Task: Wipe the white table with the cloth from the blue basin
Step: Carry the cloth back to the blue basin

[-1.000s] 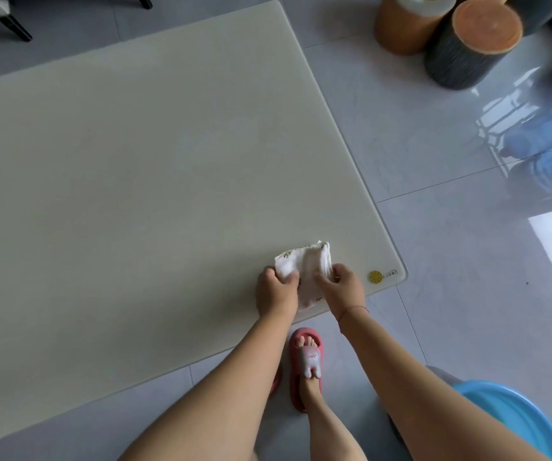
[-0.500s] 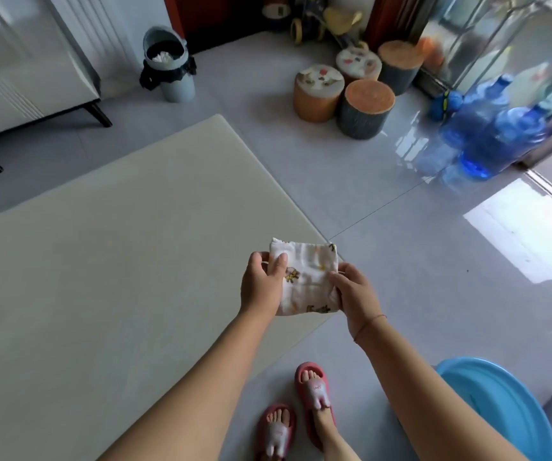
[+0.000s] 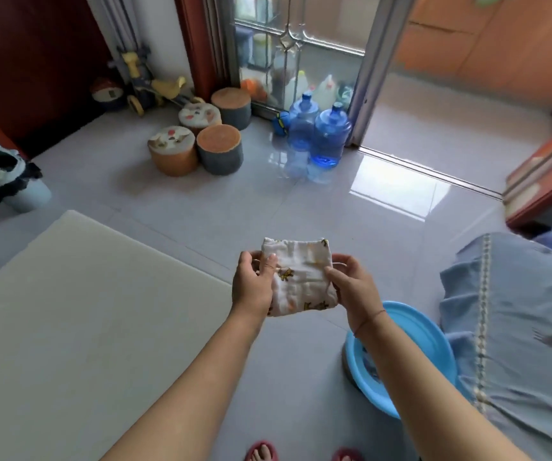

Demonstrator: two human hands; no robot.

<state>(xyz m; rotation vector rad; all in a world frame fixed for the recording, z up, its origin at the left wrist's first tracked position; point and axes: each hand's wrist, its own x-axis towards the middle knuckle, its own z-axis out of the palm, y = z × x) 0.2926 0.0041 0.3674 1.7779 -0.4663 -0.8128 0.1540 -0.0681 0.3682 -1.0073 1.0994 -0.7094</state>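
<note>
A folded white cloth (image 3: 301,277) with small yellow prints is held up in the air in front of me, above the tiled floor. My left hand (image 3: 251,287) grips its left edge and my right hand (image 3: 351,287) grips its right edge. The white table (image 3: 85,327) lies low at the left, its near corner just left of my left hand. The blue basin (image 3: 420,344) stands on the floor at the lower right, partly hidden by my right forearm.
Several round stools (image 3: 201,141) and two blue water bottles (image 3: 317,134) stand by the glass door at the back. A bin (image 3: 2,181) stands at far left. Blue fabric (image 3: 517,344) covers something at the right. My sandalled feet (image 3: 261,452) show at the bottom.
Both hands lifted the cloth off the table's corner and carried it to the right, away from the table. My view rose and turned right, bringing the basin and door into sight.
</note>
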